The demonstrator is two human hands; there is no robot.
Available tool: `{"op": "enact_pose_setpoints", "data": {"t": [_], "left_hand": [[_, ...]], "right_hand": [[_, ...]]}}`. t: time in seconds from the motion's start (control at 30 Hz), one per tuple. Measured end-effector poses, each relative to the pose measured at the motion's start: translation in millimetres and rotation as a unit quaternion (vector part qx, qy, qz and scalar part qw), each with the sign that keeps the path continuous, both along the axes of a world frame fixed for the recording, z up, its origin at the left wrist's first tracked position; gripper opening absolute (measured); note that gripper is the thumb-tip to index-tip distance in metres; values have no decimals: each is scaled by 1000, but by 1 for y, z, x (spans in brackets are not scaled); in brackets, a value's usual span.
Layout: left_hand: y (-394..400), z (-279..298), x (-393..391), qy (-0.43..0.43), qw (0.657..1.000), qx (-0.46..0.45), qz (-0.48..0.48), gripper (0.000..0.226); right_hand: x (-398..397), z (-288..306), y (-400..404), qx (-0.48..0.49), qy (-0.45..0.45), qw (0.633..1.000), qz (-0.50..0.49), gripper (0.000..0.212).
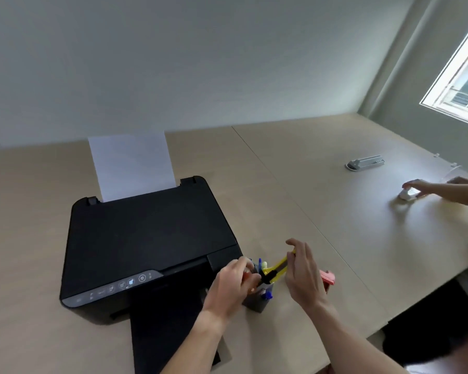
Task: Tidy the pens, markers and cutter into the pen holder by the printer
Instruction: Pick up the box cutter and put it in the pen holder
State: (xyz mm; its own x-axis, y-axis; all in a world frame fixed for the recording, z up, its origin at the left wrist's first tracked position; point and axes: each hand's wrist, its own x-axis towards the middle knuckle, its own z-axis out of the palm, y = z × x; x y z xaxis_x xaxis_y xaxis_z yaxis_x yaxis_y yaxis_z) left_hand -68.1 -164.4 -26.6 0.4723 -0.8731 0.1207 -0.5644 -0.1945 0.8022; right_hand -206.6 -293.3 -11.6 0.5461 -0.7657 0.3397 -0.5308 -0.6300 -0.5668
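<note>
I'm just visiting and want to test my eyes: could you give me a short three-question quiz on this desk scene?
1. True or false: the yellow cutter lies flat on the table.
2. Which hand holds the cutter's upper end: A left, B right?
3. What black machine stands just left of the pen holder?

Key:
1. False; it leans in the holder.
2. B, the right hand; the left hand is at the holder's rim.
3. The printer.

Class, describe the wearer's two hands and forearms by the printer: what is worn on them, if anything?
Both are bare. The left hand and right hand show no gloves, and no rings can be made out. Both forearms are uncovered to the frame's bottom edge: no sleeves, watch or bracelet visible on either wrist.
</note>
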Motion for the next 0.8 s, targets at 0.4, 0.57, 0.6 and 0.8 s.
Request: {"op": "enact_pose_setpoints", "data": {"t": [0.4, 0.57, 0.6, 0.8], "left_hand": [[-19, 1, -5, -92, 990, 81, -63, 7], [-18, -4, -2, -96, 988, 101, -69, 5], [-18, -4, -1, -94, 988, 98, -69, 4], [-20, -5, 5, -106, 988, 90, -74, 6]], "right_hand": [[9, -19, 13, 55, 62, 996, 36, 26], [8, -24, 4, 61, 38, 997, 3, 22], [6, -24, 3, 60, 32, 998, -4, 20], [-4, -34, 0, 73, 26, 997, -26, 15]]}}
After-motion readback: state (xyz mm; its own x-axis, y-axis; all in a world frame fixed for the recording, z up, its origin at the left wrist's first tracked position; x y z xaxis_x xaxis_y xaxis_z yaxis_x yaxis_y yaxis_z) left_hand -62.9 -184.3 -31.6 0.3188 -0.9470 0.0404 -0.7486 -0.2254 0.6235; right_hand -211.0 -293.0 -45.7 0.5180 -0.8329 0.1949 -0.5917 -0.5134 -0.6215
